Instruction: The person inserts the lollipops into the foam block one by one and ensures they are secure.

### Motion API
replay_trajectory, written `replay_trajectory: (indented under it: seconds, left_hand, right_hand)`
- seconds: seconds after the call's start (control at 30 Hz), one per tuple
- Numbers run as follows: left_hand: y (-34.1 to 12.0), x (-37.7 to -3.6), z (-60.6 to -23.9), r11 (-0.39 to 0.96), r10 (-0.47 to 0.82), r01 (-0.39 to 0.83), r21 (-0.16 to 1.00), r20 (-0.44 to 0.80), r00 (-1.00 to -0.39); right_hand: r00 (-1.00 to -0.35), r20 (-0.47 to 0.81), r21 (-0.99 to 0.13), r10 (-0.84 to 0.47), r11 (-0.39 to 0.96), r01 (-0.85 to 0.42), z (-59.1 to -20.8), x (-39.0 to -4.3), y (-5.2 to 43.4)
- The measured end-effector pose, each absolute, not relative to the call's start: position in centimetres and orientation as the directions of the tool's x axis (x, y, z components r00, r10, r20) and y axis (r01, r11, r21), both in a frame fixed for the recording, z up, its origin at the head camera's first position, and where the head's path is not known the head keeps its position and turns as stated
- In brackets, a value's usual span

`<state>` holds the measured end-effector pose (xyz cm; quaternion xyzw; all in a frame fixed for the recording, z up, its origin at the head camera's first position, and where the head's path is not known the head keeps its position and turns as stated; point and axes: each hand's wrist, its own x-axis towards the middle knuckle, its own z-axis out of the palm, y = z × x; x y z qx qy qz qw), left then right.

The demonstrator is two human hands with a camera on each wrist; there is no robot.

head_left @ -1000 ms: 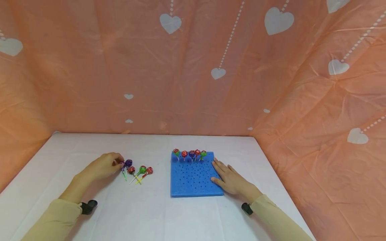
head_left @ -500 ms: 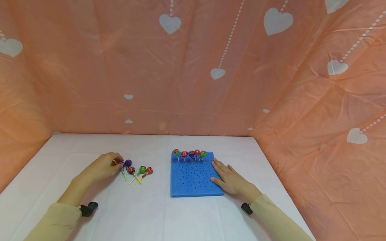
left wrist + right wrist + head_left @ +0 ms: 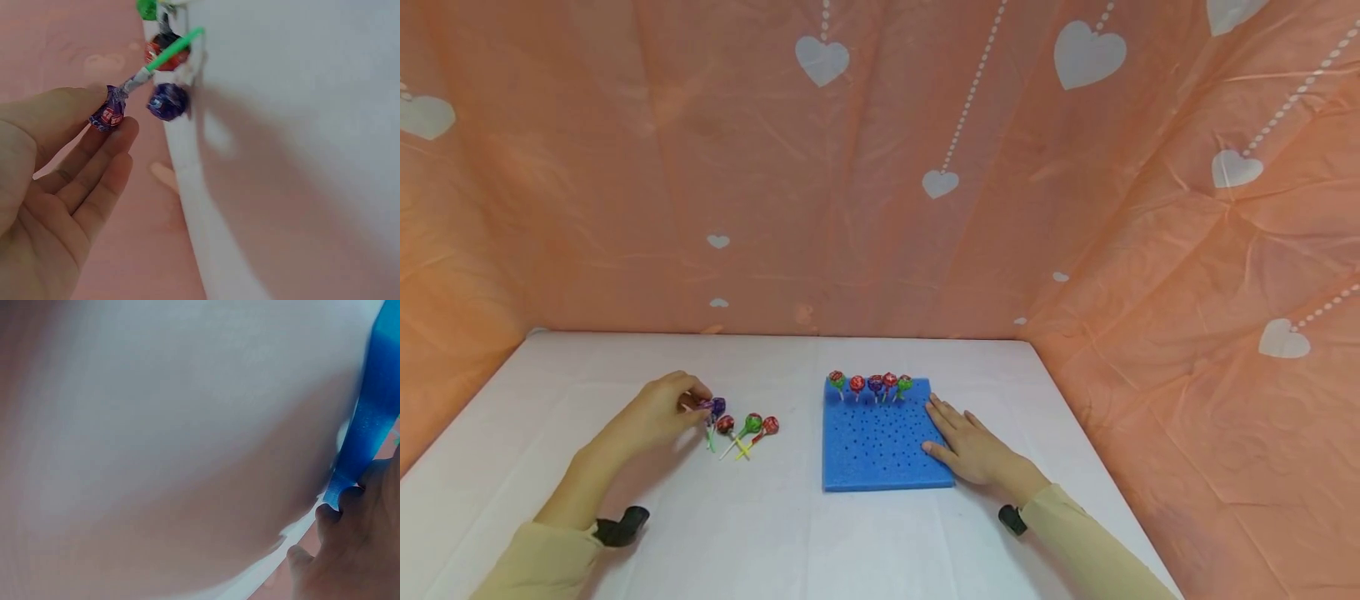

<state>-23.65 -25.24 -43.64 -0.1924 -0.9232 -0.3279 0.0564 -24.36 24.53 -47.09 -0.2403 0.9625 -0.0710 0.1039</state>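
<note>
In the left wrist view my left hand [image 3: 69,162] pinches a purple-wrapped lollipop [image 3: 111,111] by its head, its green stick pointing away from the fingers. Another purple lollipop [image 3: 169,102] lies just beyond it. In the head view the left hand [image 3: 666,410] is over the left side of the table, beside a small group that includes a dark red lollipop [image 3: 725,425], a green one [image 3: 752,423] and a red one [image 3: 771,425]. My right hand [image 3: 973,446] rests with extended fingers on the right edge of a blue foam block [image 3: 880,458] dotted with holes.
Several lollipops stand upright in a row along the foam block's back edge, among them a red one [image 3: 857,383] and a green one [image 3: 903,384]. The white table [image 3: 737,533] meets an orange curtain [image 3: 880,250] with white hearts behind it.
My left hand has lifted slightly, and the purple lollipop in its fingers has risen and tilted with it. My right hand stays on the foam block.
</note>
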Motion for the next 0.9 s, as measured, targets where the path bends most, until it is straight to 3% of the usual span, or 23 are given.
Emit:
replay_trajectory:
  seconds: [0.9]
  left_hand:
    - [-17.5, -23.1, -42.5, 0.587, 0.230, 0.595, 0.549, 0.592, -0.772]
  right_hand:
    - [-0.862, -0.165, -0.185, -0.479, 0.874, -0.450, -47.2, -24.6, 24.6]
